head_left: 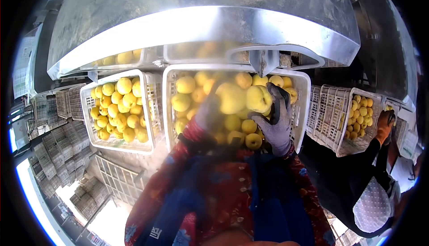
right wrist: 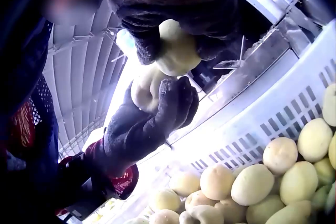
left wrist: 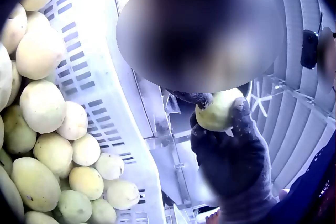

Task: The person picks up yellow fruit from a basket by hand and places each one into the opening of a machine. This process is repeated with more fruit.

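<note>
Both hands wear grey gloves with dark fingers and are raised over a white plastic crate (head_left: 169,112) of yellow peaches. My left hand (head_left: 208,114) grips a yellow peach (head_left: 231,97); a blurred patch partly covers this hand in the head view. Beside it, my right hand (head_left: 277,123) holds a second peach (head_left: 258,98) between thumb and fingers. In the right wrist view the right hand's peach (right wrist: 177,48) overlaps the left hand's creased peach (right wrist: 146,87). The left wrist view shows the right hand's peach (left wrist: 216,111), while a large blur hides the left hand's grasp.
A second white crate (head_left: 149,112) of peaches stands at the left. A metal machine edge (head_left: 214,20) runs above the crates, with a bracket (head_left: 263,62) projecting down. At the right, another person's orange-gloved hand (head_left: 384,127) is near a further crate (head_left: 342,121). Stacked crates (head_left: 58,148) fill the far left.
</note>
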Demonstrator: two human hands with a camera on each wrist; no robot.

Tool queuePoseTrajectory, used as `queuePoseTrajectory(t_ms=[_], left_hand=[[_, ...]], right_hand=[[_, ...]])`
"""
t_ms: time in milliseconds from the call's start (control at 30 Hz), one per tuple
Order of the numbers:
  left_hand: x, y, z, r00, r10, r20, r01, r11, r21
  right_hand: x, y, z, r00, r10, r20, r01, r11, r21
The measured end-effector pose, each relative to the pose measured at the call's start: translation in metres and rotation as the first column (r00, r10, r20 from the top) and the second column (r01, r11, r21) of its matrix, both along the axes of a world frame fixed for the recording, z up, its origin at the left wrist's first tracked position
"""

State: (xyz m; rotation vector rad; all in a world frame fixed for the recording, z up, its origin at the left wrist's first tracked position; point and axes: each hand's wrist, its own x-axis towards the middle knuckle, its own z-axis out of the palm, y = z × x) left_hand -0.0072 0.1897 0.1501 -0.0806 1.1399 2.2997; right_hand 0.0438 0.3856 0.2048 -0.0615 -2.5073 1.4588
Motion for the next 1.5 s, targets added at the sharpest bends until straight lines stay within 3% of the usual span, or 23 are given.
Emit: queuePoseTrajectory(t_ms=[133, 200, 267, 300, 400, 433, 467, 533, 600, 667, 733, 767, 800, 867, 1000, 1100, 1200, 1233, 1267, 1333, 1433, 1467, 1500], left_hand=[[-0.012, -0.005, 0.001, 0.966, -0.110, -0.235, 0.017, 0.930, -0.367], [-0.018, -0.004, 0.017, 0.951, -0.090, -0.295, -0.008, 0.948, -0.317], [-0.023, -0.001, 0.033, 0.980, 0.001, -0.197, 0.002, 1.000, 0.017], [-0.024, 0.003, 0.040, 0.990, 0.045, -0.130, -0.035, 0.996, 0.078], [-0.032, 0.003, 0.049, 0.974, 0.009, -0.225, -0.031, 0.995, -0.093], [-0.033, 0.003, 0.044, 0.949, -0.006, -0.314, -0.051, 0.984, -0.172], [-0.035, 0.003, 0.034, 0.915, -0.029, -0.403, -0.077, 0.966, -0.246], [-0.036, 0.008, 0.023, 0.876, -0.008, -0.481, -0.143, 0.951, -0.275], [-0.031, 0.022, 0.016, 0.883, 0.096, -0.459, -0.207, 0.958, -0.200], [-0.025, 0.030, 0.009, 0.920, 0.029, -0.391, -0.178, 0.920, -0.350], [-0.024, 0.034, 0.009, 0.937, 0.010, -0.349, -0.136, 0.932, -0.338], [-0.026, 0.034, 0.015, 0.941, 0.022, -0.339, -0.113, 0.961, -0.251], [-0.026, 0.034, 0.018, 0.946, 0.034, -0.324, -0.091, 0.982, -0.163], [-0.031, 0.031, 0.015, 0.891, -0.065, -0.449, -0.076, 0.954, -0.290], [-0.041, 0.033, 0.017, 0.840, -0.177, -0.512, -0.112, 0.867, -0.485], [-0.040, 0.031, 0.019, 0.944, -0.072, -0.321, -0.084, 0.891, -0.446], [-0.035, 0.006, 0.016, 0.897, -0.268, -0.351, -0.041, 0.741, -0.671], [-0.028, 0.000, 0.003, 0.806, -0.428, -0.408, -0.150, 0.519, -0.841], [-0.021, -0.004, -0.008, 0.743, -0.596, -0.304, -0.121, 0.327, -0.937], [0.000, -0.009, -0.034, 0.587, -0.809, -0.006, -0.134, -0.090, -0.987], [0.043, -0.028, -0.101, 0.362, -0.932, 0.025, -0.482, -0.211, -0.850], [0.041, -0.025, -0.098, 0.367, -0.924, 0.107, -0.394, -0.259, -0.882], [0.033, -0.020, -0.090, 0.364, -0.912, 0.187, -0.306, -0.307, -0.901]], right_hand=[[-0.032, -0.003, -0.001, 0.977, -0.160, -0.142, 0.175, 0.979, 0.105], [-0.061, -0.003, -0.015, 0.948, -0.246, -0.199, 0.281, 0.945, 0.168], [-0.100, 0.008, -0.044, 0.952, -0.246, -0.182, 0.306, 0.785, 0.538], [-0.106, 0.008, -0.042, 0.947, -0.258, -0.193, 0.321, 0.810, 0.490], [-0.100, 0.015, -0.016, 0.937, -0.318, -0.145, 0.346, 0.902, 0.259], [-0.089, 0.018, -0.014, 0.945, -0.296, -0.140, 0.298, 0.954, -0.008], [-0.071, 0.015, 0.001, 0.970, -0.235, -0.068, 0.229, 0.970, -0.083], [-0.047, 0.012, 0.004, 0.965, 0.093, -0.245, -0.058, 0.988, 0.146], [-0.024, -0.006, -0.002, 0.966, 0.176, -0.188, -0.142, 0.974, 0.179], [-0.018, -0.022, -0.009, 0.973, 0.099, -0.208, -0.061, 0.982, 0.181], [-0.019, -0.027, -0.014, 0.983, -0.036, -0.182, 0.066, 0.984, 0.163], [-0.020, -0.022, -0.016, 0.986, -0.049, -0.160, 0.092, 0.959, 0.268], [-0.021, -0.021, -0.016, 0.985, -0.043, -0.164, 0.083, 0.966, 0.246], [-0.022, -0.020, -0.016, 0.986, -0.026, -0.167, 0.060, 0.977, 0.203], [-0.022, -0.017, -0.016, 0.981, -0.060, -0.183, 0.126, 0.920, 0.371], [-0.043, -0.011, -0.017, 0.962, -0.149, -0.230, 0.246, 0.839, 0.485], [-0.095, 0.012, -0.034, 0.964, -0.221, -0.148, 0.266, 0.779, 0.568], [-0.108, 0.016, -0.039, 0.949, -0.177, -0.259, 0.298, 0.768, 0.567], [-0.114, 0.019, -0.039, 0.920, -0.130, -0.371, 0.334, 0.756, 0.563], [-0.106, 0.025, -0.026, 0.923, -0.233, -0.305, 0.359, 0.806, 0.471], [-0.071, 0.018, -0.021, 0.933, -0.228, -0.278, 0.292, 0.932, 0.217], [-0.056, 0.014, -0.025, 0.937, -0.200, -0.285, 0.239, 0.965, 0.110], [-0.043, 0.014, -0.044, 0.990, -0.089, -0.110, 0.118, 0.947, 0.298]])
